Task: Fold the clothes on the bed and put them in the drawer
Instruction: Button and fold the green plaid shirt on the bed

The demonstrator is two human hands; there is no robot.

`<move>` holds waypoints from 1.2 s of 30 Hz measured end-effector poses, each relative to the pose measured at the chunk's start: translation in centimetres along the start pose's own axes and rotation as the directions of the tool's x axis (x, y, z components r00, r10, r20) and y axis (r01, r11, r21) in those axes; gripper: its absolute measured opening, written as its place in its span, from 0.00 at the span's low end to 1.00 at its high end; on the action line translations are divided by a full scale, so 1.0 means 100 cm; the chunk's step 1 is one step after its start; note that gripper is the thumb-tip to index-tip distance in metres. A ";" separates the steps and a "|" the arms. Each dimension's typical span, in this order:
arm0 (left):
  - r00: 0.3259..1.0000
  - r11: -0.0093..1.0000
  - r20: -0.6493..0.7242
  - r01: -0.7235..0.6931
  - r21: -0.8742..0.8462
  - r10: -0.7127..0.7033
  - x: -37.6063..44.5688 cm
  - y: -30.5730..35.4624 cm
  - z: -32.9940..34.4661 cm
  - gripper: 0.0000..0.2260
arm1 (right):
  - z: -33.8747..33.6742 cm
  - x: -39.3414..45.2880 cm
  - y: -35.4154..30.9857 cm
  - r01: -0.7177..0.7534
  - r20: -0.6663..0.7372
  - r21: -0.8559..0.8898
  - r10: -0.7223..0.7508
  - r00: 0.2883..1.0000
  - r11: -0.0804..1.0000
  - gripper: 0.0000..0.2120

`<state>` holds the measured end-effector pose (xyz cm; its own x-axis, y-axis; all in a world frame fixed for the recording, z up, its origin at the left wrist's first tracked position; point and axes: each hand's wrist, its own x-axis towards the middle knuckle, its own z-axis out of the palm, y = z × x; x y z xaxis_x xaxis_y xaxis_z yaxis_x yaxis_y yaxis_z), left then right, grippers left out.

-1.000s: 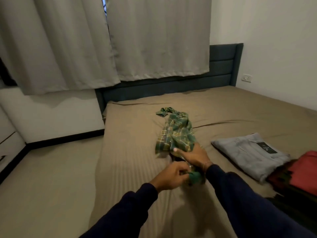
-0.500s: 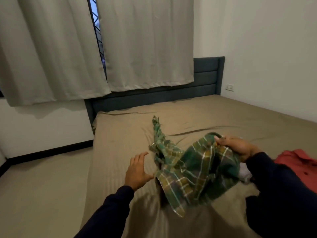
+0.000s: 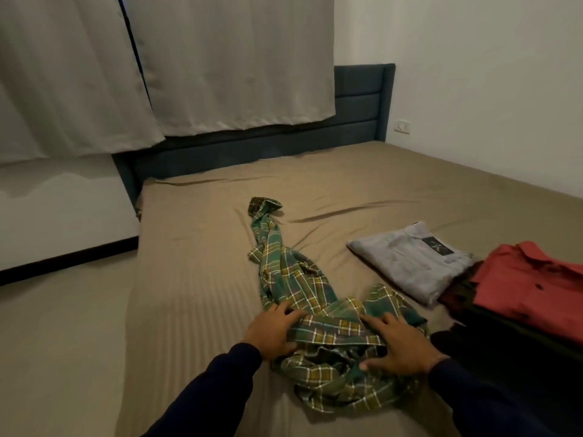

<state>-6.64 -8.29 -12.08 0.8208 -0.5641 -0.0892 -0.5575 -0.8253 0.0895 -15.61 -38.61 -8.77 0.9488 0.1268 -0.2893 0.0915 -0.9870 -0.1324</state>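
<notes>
The left hand (image 3: 273, 334) lies at the left edge of the crumpled green-and-yellow plaid cotton shirt (image 3: 318, 326), its fingers curled over a bunched ridge of cloth and gripping it. That shirt sits on the near part of the bed with the tan striped sheet (image 3: 195, 304), a twisted sleeve trailing away toward the dark blue padded headboard (image 3: 356, 127). The right hand (image 3: 399, 345) rests on the shirt's right side with fingers spread and fairly straight, pressing the fabric down rather than pinching it.

Judged from how it rumples and drapes, the shirt is light, soft and limp: it will not hold any shape, and lifting it from 1 point would let the rest sag and twist. It looks neither slippery nor fragile. The sensible places to take hold are likely the 2 shoulder seams or the collar, so that it hangs open and can be laid flat; the roped sleeve would need untwisting first.

Further right lie a folded pale grey garment with a dark label (image 3: 410, 260) and, just beside it at the frame edge, a red collared shirt (image 3: 530, 288) on top of darker clothes. No drawer is in view.

Against the frame 0.5 s earlier, the shirt is no longer held up in the air by the right hand; it is down on the sheet, and the left hand, then open and apart from the cloth, is now on it.
</notes>
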 end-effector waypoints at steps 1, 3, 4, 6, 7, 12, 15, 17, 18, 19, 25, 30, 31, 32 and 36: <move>0.999 0.999 -0.039 0.030 0.026 -0.029 0.004 0.005 0.003 0.26 | 0.001 0.007 -0.001 -0.021 -0.002 -0.001 0.021 1.000 1.000 0.49; 0.994 0.995 -0.076 0.076 -0.065 -0.081 0.009 0.009 -0.002 0.19 | -0.011 0.020 -0.002 0.012 -0.042 0.070 -0.009 0.999 0.997 0.29; 0.994 0.984 -0.064 0.076 -0.158 -0.087 0.012 0.007 -0.013 0.17 | -0.022 0.026 0.002 0.033 -0.101 0.069 -0.026 0.995 0.997 0.21; 0.999 0.946 0.007 0.054 -0.319 -0.054 0.015 -0.005 -0.047 0.14 | -0.050 0.032 0.016 -0.034 -0.254 -0.039 0.023 0.967 0.999 0.12; 0.999 0.932 0.025 0.046 -0.360 -0.040 0.016 -0.014 -0.068 0.13 | -0.065 0.034 0.023 -0.096 -0.346 -0.073 0.065 0.936 0.993 0.09; 0.996 0.980 0.006 -0.087 -0.178 0.089 0.015 -0.027 -0.189 0.10 | -0.148 0.030 0.019 -0.177 -0.570 0.072 0.186 0.800 0.982 0.07; 0.997 0.991 0.024 -0.074 -0.113 0.077 0.001 -0.025 -0.259 0.14 | -0.208 0.016 0.001 0.009 -0.476 0.546 0.301 0.826 0.838 0.15; 0.999 0.995 0.026 -0.043 -0.093 0.046 -0.015 -0.023 -0.302 0.18 | -0.238 0.005 -0.015 0.121 -0.322 0.862 0.347 0.881 0.492 0.16; 1.000 0.995 0.014 -0.020 -0.094 0.022 -0.025 -0.020 -0.322 0.20 | -0.250 -0.001 -0.023 0.159 -0.284 0.926 0.353 0.892 0.343 0.15; 0.999 0.993 -0.031 0.010 -0.119 -0.014 -0.034 -0.017 -0.340 0.20 | -0.262 -0.008 -0.032 0.208 -0.279 0.951 0.352 0.893 0.228 0.14; 0.696 0.929 -0.620 0.216 -0.299 -0.362 -0.056 0.007 -0.398 0.19 | -0.324 -0.041 -0.081 0.576 -0.534 0.808 0.263 0.804 -0.123 0.13; 0.486 0.607 -0.617 -0.204 -0.768 -0.619 -0.072 0.041 -0.443 0.13 | -0.366 -0.083 -0.129 0.700 -0.647 0.679 0.269 0.713 -0.222 0.23; 0.453 0.569 -0.627 -0.275 -0.775 -0.634 -0.080 0.051 -0.452 0.11 | -0.373 -0.093 -0.136 0.733 -0.678 0.652 0.282 0.679 -0.196 0.22; 0.410 0.560 -0.653 -0.336 -0.757 -0.637 -0.089 0.062 -0.462 0.10 | -0.381 -0.104 -0.142 0.771 -0.717 0.619 0.292 0.633 -0.151 0.21; 0.127 0.678 -0.790 -0.445 -0.586 -0.599 -0.119 0.089 -0.496 0.09 | -0.410 -0.145 -0.154 0.881 -0.867 0.458 0.279 0.412 0.122 0.09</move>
<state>-15.21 -7.73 39.02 0.5366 0.4418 0.7189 -0.6702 -0.2944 0.6812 -18.33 -29.32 36.35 0.6791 -0.3088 0.6660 0.7081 0.0366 -0.7051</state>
